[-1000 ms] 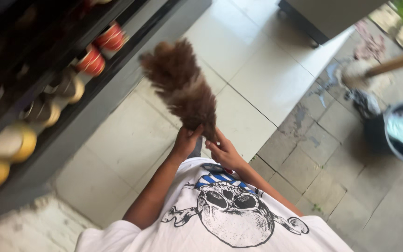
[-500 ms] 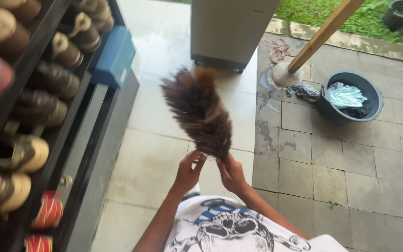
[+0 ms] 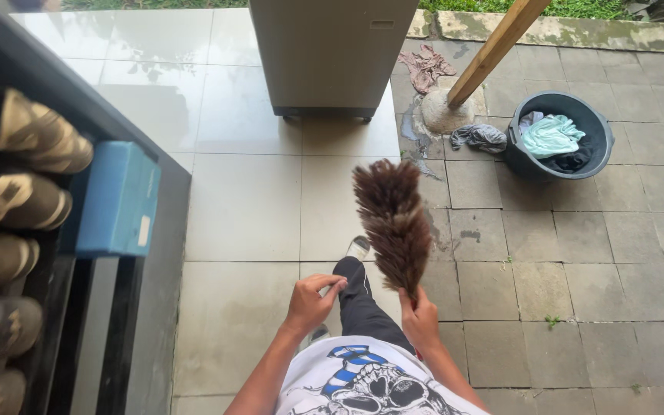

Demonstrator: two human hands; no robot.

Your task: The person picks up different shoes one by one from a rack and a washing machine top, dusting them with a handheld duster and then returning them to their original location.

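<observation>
Right hand (image 3: 421, 321) grasps duster (image 3: 392, 221) handle, feathers up; left hand (image 3: 310, 301) loosely curled, empty. Best keep grip firm, strokes light.

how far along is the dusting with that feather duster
Done: cannot tell; the shoes on the dark rack show no clear before-and-after. In hand: the right hand grips the brown feather duster upright over the tiled floor, away from the rack; the left hand is empty beside it. Left: the duster touches nothing now, so the rack and blue box may remain.
</observation>
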